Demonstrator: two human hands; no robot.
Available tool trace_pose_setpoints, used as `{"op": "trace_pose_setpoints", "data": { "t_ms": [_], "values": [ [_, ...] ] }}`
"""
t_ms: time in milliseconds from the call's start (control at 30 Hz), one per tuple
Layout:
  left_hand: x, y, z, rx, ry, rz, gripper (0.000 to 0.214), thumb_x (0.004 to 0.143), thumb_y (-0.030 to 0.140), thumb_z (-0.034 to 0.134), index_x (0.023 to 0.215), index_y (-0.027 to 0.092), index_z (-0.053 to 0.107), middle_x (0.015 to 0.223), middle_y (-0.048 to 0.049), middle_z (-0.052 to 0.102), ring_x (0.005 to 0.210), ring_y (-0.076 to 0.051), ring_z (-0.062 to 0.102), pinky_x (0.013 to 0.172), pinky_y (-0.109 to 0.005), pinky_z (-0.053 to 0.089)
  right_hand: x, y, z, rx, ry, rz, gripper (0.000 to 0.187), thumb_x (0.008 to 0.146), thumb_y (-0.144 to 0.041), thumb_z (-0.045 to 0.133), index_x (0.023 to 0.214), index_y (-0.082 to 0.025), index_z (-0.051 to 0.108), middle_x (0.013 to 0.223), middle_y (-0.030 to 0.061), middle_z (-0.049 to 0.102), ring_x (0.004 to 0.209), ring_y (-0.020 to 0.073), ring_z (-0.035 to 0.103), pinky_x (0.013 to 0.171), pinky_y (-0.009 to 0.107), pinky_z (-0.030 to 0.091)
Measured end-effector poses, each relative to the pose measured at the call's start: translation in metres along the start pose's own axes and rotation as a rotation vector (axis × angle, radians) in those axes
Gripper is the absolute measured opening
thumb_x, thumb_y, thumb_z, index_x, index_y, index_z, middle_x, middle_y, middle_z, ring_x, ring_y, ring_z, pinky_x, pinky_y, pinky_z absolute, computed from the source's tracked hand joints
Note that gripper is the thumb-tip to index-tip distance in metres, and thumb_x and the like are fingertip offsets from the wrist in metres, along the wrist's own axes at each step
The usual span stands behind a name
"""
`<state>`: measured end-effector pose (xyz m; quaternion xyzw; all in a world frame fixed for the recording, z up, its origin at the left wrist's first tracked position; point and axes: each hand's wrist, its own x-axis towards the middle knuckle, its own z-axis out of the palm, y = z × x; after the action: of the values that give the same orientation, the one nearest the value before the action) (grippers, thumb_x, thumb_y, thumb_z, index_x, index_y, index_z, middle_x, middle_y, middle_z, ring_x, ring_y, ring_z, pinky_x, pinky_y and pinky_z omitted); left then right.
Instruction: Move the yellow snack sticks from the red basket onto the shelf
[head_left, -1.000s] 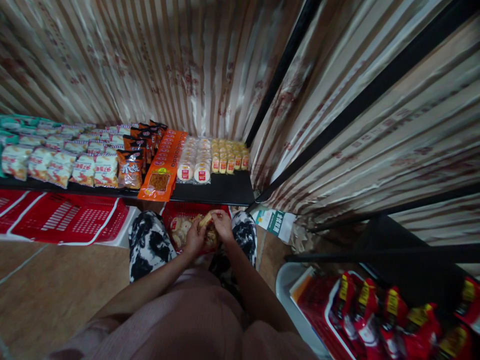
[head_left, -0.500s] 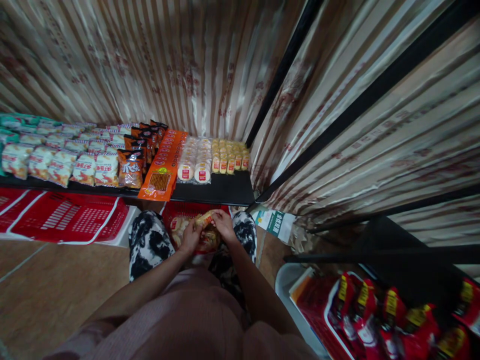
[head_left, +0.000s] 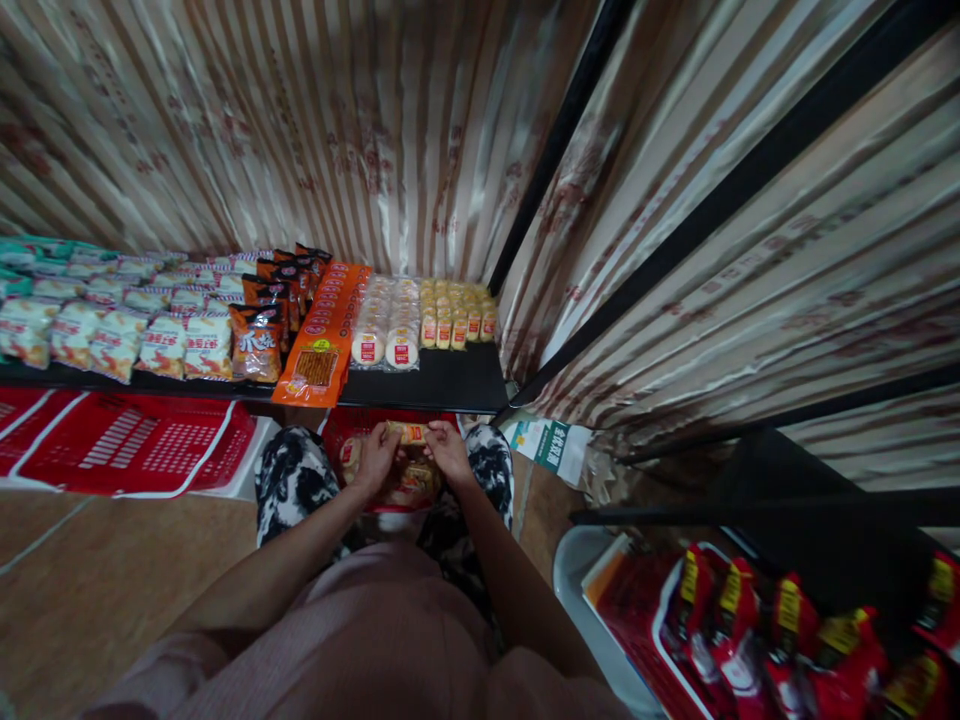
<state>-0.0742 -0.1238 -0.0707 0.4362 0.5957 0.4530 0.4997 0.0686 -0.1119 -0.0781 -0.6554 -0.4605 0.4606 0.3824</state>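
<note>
Between my two hands is a small yellow wrapped snack with a red-and-white label, held level by its ends. My left hand pinches its left end, and my right hand pinches the right end. Below them, between my knees, a red basket holds more wrapped snacks, partly covered by my hands. Similar yellow snacks stand in rows on the black shelf in front of me. Left of those are stacked round white packaged cakes.
Along the shelf lie an orange packet, orange-black bags and several white bags. Under it sits another red basket. Black frame bars cross at right, near a grey tub and red packets.
The snack in my hands has turned from a slant to level, with its label now facing up. My hands have shifted only slightly.
</note>
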Motion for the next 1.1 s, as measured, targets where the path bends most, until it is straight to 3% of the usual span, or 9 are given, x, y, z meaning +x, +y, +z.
{"op": "trace_pose_setpoints", "data": {
  "t_ms": [100, 233, 433, 633, 833, 1100],
  "values": [
    [0.002, 0.013, 0.0, -0.01, -0.017, -0.004, 0.027, 0.073, 0.043, 0.05, 0.079, 0.016, 0.052, 0.062, 0.0026, 0.056, 0.05, -0.01, 0.054, 0.048, -0.02, 0.04, -0.001, 0.001, -0.002, -0.075, -0.003, -0.06, 0.032, 0.078, -0.034, 0.048, 0.106, -0.021, 0.057, 0.068, -0.0023, 0.062, 0.051, 0.0097, 0.058, 0.051, 0.021, 0.048],
    [0.003, 0.035, 0.0, -0.018, -0.028, -0.039, 0.027, 0.072, 0.043, 0.049, 0.076, 0.016, 0.053, 0.06, 0.0027, 0.054, 0.051, -0.01, 0.053, 0.049, -0.02, 0.041, -0.003, -0.004, -0.009, -0.244, 0.038, -0.206, 0.025, 0.079, -0.031, 0.049, 0.096, -0.023, 0.065, 0.086, 0.0016, 0.065, 0.069, 0.0118, 0.06, 0.07, 0.026, 0.05],
    [0.009, 0.05, 0.003, 0.024, -0.031, -0.029, 0.027, 0.071, 0.043, 0.049, 0.066, 0.017, 0.05, 0.055, 0.0038, 0.05, 0.049, -0.01, 0.049, 0.047, -0.02, 0.038, -0.004, -0.014, -0.017, -0.389, 0.025, -0.397, 0.025, 0.081, -0.03, 0.049, 0.093, -0.02, 0.068, 0.099, 0.0061, 0.065, 0.094, 0.0177, 0.058, 0.089, 0.032, 0.044],
    [0.02, 0.05, 0.011, 0.056, -0.08, 0.008, 0.029, 0.071, 0.045, 0.05, 0.066, 0.016, 0.052, 0.054, 0.0029, 0.051, 0.049, -0.01, 0.048, 0.046, -0.02, 0.037, -0.007, -0.018, -0.02, -0.386, -0.003, -0.37, 0.029, 0.082, -0.026, 0.046, 0.105, -0.024, 0.064, 0.102, 0.0037, 0.066, 0.091, 0.0169, 0.06, 0.085, 0.03, 0.046],
    [0.028, 0.064, 0.02, 0.119, -0.067, 0.026, 0.03, 0.07, 0.045, 0.051, 0.06, 0.017, 0.051, 0.051, 0.0035, 0.049, 0.048, -0.01, 0.046, 0.046, -0.02, 0.035, -0.007, -0.021, -0.024, -0.256, -0.022, -0.349, 0.031, 0.082, -0.037, 0.049, 0.106, -0.025, 0.064, 0.096, 0.0032, 0.066, 0.08, 0.0155, 0.063, 0.075, 0.027, 0.049],
    [0.042, 0.071, 0.036, 0.138, -0.126, 0.034, 0.031, 0.07, 0.047, 0.051, 0.059, 0.017, 0.052, 0.048, 0.0036, 0.049, 0.045, -0.01, 0.046, 0.045, -0.02, 0.036, -0.007, -0.037, -0.039, -0.465, 0.047, -0.412, 0.034, 0.079, -0.036, 0.054, 0.11, -0.024, 0.061, 0.1, 0.0049, 0.066, 0.092, 0.0185, 0.058, 0.085, 0.03, 0.043]
  ]
}}
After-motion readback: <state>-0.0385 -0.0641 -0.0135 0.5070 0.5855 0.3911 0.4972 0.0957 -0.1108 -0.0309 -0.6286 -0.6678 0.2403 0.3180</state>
